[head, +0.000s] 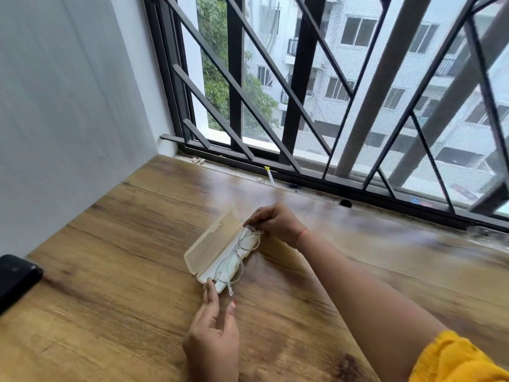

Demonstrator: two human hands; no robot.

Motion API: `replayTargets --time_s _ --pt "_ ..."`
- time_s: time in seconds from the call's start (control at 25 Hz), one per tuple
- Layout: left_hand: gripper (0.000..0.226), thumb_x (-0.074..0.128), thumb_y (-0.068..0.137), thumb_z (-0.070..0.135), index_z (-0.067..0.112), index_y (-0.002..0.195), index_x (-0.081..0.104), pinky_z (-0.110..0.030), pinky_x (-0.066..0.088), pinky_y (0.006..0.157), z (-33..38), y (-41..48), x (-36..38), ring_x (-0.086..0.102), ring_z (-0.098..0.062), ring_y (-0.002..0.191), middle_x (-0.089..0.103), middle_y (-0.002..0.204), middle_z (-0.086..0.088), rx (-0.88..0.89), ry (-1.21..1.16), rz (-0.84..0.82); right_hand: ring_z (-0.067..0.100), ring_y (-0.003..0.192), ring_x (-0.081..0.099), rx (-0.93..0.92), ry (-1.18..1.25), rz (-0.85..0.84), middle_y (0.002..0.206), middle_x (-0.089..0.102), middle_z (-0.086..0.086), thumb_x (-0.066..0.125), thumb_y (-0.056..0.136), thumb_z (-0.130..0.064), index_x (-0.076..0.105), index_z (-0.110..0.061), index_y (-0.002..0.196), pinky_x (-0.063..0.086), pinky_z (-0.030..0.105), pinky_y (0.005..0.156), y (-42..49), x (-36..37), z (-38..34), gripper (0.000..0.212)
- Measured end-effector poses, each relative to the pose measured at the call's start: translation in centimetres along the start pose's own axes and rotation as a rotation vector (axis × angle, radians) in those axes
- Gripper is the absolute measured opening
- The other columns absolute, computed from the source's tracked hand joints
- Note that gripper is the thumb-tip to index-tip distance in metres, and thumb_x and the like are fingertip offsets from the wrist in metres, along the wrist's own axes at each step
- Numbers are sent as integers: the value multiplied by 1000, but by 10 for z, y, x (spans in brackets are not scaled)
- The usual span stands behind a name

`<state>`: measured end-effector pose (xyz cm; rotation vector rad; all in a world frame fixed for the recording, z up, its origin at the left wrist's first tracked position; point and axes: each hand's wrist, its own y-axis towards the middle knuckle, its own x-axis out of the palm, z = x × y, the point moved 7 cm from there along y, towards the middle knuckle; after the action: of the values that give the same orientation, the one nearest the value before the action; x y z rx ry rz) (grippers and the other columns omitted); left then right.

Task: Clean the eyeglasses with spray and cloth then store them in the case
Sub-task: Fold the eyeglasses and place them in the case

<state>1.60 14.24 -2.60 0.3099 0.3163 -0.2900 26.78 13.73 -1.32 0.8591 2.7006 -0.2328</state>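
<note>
A cream glasses case (210,239) lies open in the middle of the wooden table (110,271), its lid tilted up to the left. Clear-framed eyeglasses (234,257) rest half in the case's lower shell, one temple tip sticking out over the near end. My right hand (275,220) pinches the far end of the eyeglasses at the case's far end. At the near end, my left hand (213,326) has straight fingers, and its fingertips touch the case and the frame. A white cloth lining or cloth shows under the lenses. No spray bottle is in view.
A black object (16,279) sits at the table's left edge. A barred window (303,106) runs along the far side, with a small yellow-tipped white stick (269,175) on its sill. A white wall closes the left side.
</note>
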Motion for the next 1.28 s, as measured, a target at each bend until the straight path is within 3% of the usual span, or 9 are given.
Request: replayTargets --time_s 0.12,0.24,0.4,0.68,0.92,1.04,1.16,1.28 --pt "51 76 62 9 6 112 66 -8 37 75 2 5 2 69 -18 83 69 106 -18 6 46 -32 0 60 58 -29 24 29 74 61 4 60 72 21 65 16 95 48 12 65 -2 0 0 24" --pt "60 64 59 18 7 117 63 -19 44 70 4 9 1 70 -26 84 67 111 -17 2 97 -17 -1 62 57 -65 10 70 74 61 1 63 71 18 68 12 93 47 12 66 -6 1 2 23" --pt "68 80 59 0 5 123 59 -40 53 71 3 12 6 69 -33 84 64 119 -18 -21 165 -57 -7 60 58 -97 -16 123 72 62 -2 64 70 19 68 14 91 45 8 63 -9 -2 7 21" --pt "70 82 56 -3 5 122 60 -43 53 71 12 14 7 69 -34 83 56 130 -14 -49 279 -101 -8 60 58 -95 37 181 72 62 -1 63 73 17 67 15 91 47 9 65 -15 -5 11 18" --pt "60 66 80 18 17 136 45 -37 47 81 24 32 -1 63 -30 102 38 147 3 -201 492 -210 -4 58 55 -124 31 246 72 59 0 68 72 12 69 10 92 46 13 58 -25 -9 14 20" --pt "53 55 87 25 23 138 41 -34 45 84 33 39 -3 58 -28 111 34 149 9 -191 635 -295 -5 60 55 -138 -3 270 70 57 -2 71 70 10 70 9 91 43 11 59 -31 -10 15 21" --pt "47 47 87 23 25 134 45 -33 46 81 38 48 -4 59 -29 107 46 142 6 -158 741 -348 -6 58 53 -126 14 279 68 55 -2 69 70 12 69 10 92 41 9 55 -35 -11 16 22" --pt "32 46 85 20 21 115 55 -30 43 69 39 54 -2 62 -31 95 64 113 -5 -165 830 -397 -5 56 53 -93 29 264 69 55 0 68 71 12 69 9 94 41 10 55 -36 -11 19 23"
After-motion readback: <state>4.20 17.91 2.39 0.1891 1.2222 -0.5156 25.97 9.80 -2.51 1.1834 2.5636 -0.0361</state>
